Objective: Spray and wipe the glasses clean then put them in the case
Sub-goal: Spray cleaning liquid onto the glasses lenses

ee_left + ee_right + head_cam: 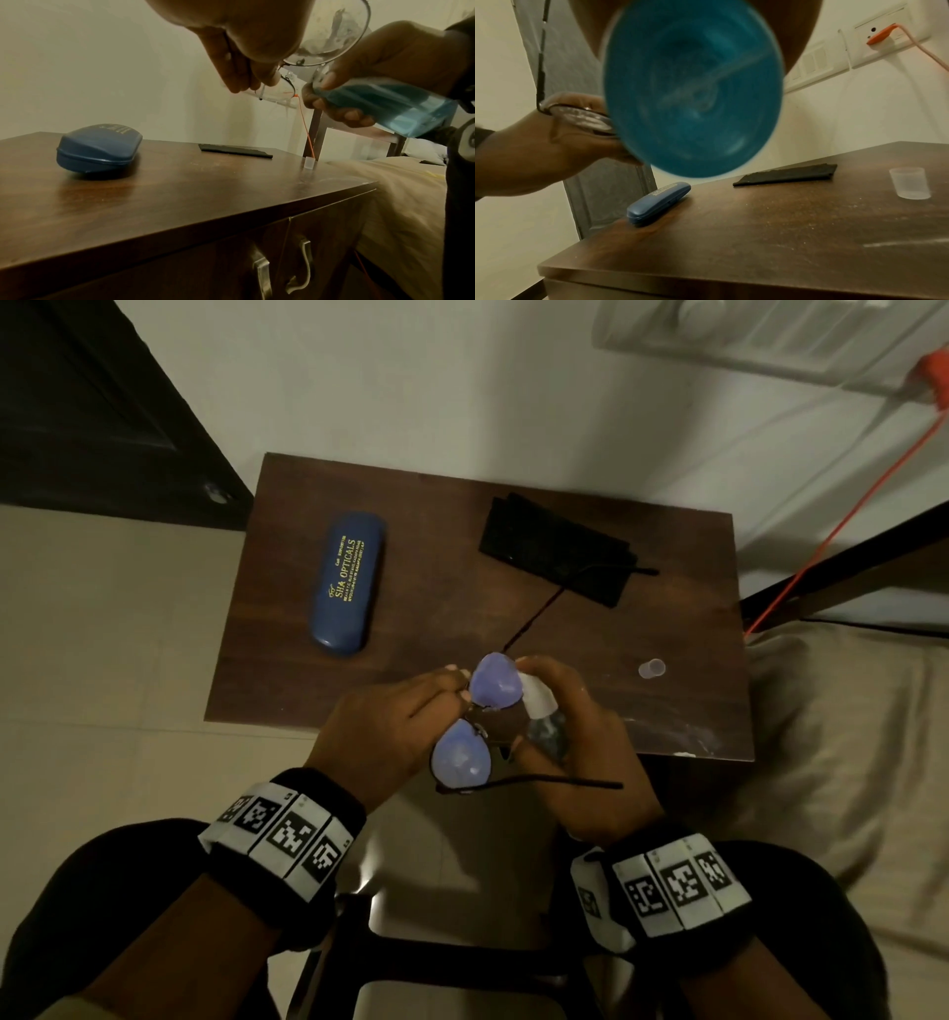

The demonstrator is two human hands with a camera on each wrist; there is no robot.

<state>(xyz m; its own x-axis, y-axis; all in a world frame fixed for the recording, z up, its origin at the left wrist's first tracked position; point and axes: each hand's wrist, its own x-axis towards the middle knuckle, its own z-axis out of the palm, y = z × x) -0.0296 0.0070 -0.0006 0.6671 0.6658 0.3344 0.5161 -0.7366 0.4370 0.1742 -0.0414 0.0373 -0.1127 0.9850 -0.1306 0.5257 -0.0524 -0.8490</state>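
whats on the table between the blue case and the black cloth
Nothing: bare table top separates the blue case from the black cloth, clearest in the head view.

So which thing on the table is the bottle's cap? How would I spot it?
Start at the brown table. The blue case lies on the left and the black cloth at the back. The cap stands alone near the right edge: a tiny clear cup, the only see-through thing on the table.

Dim, warm indoor light with soft shadows; wide-angle edges bend, and the spray bottle looms blurred up close.
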